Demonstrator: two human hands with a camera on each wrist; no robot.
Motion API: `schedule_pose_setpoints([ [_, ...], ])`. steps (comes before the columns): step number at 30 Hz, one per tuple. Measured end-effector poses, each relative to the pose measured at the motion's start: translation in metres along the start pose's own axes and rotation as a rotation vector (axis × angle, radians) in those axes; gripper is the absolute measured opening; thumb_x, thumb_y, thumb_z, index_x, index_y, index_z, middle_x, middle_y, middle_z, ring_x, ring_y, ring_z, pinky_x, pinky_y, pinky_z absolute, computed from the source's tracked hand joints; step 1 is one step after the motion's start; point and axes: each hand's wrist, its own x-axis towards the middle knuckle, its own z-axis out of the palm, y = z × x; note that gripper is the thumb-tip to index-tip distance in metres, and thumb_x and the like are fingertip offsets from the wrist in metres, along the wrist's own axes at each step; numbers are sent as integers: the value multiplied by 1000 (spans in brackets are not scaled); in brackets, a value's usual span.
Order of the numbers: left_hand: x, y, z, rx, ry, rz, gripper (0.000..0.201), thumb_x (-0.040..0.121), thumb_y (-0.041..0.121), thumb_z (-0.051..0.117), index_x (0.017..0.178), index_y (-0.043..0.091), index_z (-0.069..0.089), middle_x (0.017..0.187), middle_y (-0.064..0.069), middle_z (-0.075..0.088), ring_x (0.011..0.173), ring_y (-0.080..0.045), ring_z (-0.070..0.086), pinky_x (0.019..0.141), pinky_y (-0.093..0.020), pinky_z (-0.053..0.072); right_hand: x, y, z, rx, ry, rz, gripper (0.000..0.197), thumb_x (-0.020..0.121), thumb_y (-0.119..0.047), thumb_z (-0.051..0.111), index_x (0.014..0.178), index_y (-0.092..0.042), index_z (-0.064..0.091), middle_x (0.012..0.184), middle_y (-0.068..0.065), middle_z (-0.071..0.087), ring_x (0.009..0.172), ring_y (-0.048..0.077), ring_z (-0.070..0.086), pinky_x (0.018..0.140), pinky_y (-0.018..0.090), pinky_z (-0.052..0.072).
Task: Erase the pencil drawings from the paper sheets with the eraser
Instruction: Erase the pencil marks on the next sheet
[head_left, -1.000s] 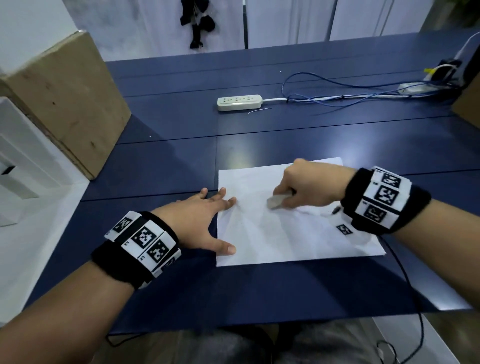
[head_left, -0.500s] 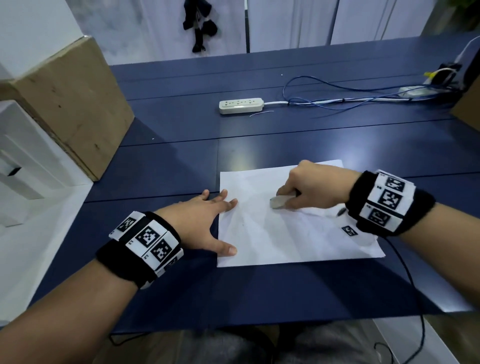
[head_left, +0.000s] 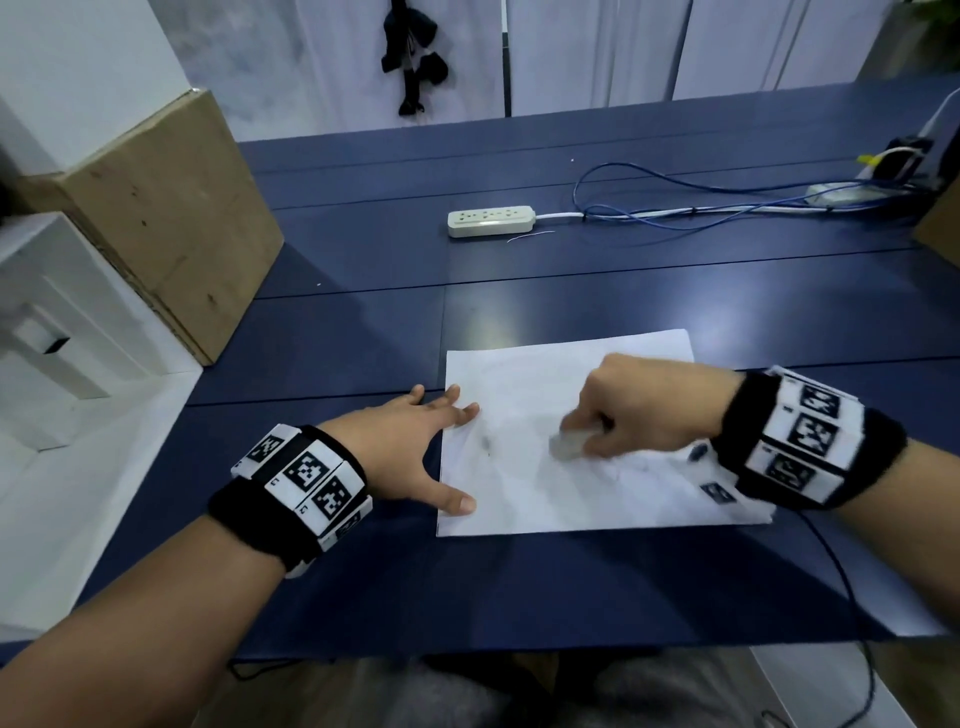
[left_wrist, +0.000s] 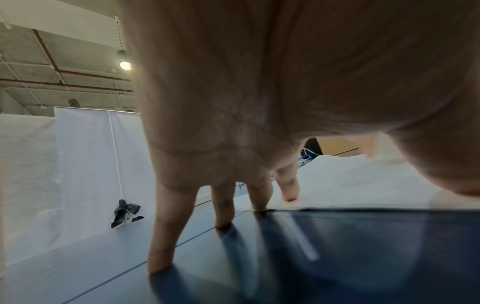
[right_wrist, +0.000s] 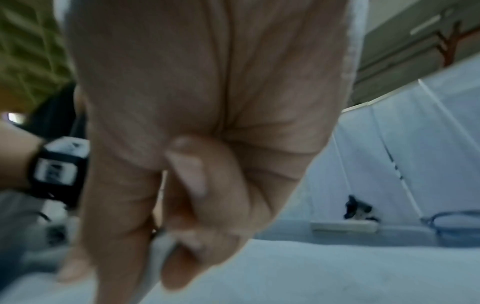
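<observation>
While my left hand (head_left: 410, 452) stays spread flat, fingers straight, with thumb and fingertips pinning the left edge of the paper (head_left: 524, 493) to the table (head_left: 337, 332), the change is further right. My right hand (head_left: 639, 405) is curled tight round the eraser (head_left: 566, 446), which has slid from the sheet's upper middle down and leftward; both blur now, so I judge I'm mid-stroke. A faint dark smudge (head_left: 487, 444) sits just left of the eraser, with thin pencil traces beneath my wrist, so erasing isn't finished on this sheet.
</observation>
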Motion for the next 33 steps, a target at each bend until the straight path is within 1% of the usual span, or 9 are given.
schedule_pose_setpoints([
  [4, 0, -1, 2, -2, 4, 4, 113, 64, 81, 64, 151, 50, 0, 158, 28, -14, 149, -10, -14, 119, -54, 17, -11, -13, 9, 59, -161, -133, 28, 85, -44, 65, 106, -29, 75, 66, -2, 63, 63, 10, 52, 58, 14, 39],
  [7, 0, 1, 0, 3, 4, -3, 112, 63, 83, 63, 150, 52, 0, 156, 31, -15, 148, -7, -14, 118, -54, 19, 13, 7, -5, -15, 15, -60, 40, 88, -57, 55, 83, -22, 73, 52, -4, 51, 55, 14, 43, 60, 32, 49],
  [10, -2, 3, -3, 4, -1, -25, 113, 62, 83, 64, 150, 53, 1, 155, 33, -15, 147, -4, -14, 118, -54, 20, 23, 21, -13, -48, 59, 40, 35, 91, -44, 62, 59, -30, 58, 47, -4, 47, 53, 16, 40, 57, 41, 48],
  [13, -3, 3, -3, -5, 7, -19, 113, 61, 83, 64, 150, 53, 1, 155, 34, -15, 147, -4, -15, 117, -54, 20, 3, 1, -1, 28, -70, -70, 10, 85, -30, 67, 80, -22, 69, 58, 0, 53, 57, 16, 42, 60, 31, 42],
  [16, -3, 3, -1, -8, 13, -16, 114, 61, 83, 64, 150, 53, 1, 154, 35, -16, 147, -4, -15, 115, -54, 19, -9, -16, 9, 50, -211, -165, 20, 86, -31, 68, 104, -27, 75, 59, -3, 56, 61, 7, 49, 55, 16, 36],
  [18, -2, 2, -1, -6, 20, -15, 114, 60, 83, 65, 150, 54, 1, 155, 35, -15, 147, -4, -14, 116, -53, 19, 3, -10, 3, 16, -96, -107, 13, 89, -34, 65, 88, -26, 75, 51, -9, 48, 57, 4, 49, 58, 22, 39],
  [21, -2, 0, 0, -16, 24, -8, 114, 59, 84, 65, 149, 55, 1, 154, 35, -14, 148, -4, -13, 118, -53, 20, 20, 6, -8, -66, 108, 39, 42, 93, -36, 56, 57, -19, 45, 51, -1, 40, 56, 23, 42, 56, 37, 41],
  [26, 0, -1, 1, -14, 31, -10, 114, 57, 85, 65, 149, 56, 3, 155, 34, -12, 148, -4, -12, 117, -53, 22, -7, -13, 1, -66, -40, -20, 20, 89, -29, 58, 81, -12, 65, 63, 3, 55, 64, 18, 44, 60, 35, 43],
  [33, 1, 1, -3, -15, 59, 4, 114, 59, 77, 72, 151, 51, 10, 159, 29, -5, 149, -8, -6, 119, -46, 21, -15, -11, 16, 28, -44, -79, 34, 95, -47, 57, 100, -16, 71, 60, -3, 47, 59, 14, 39, 53, 23, 35],
])
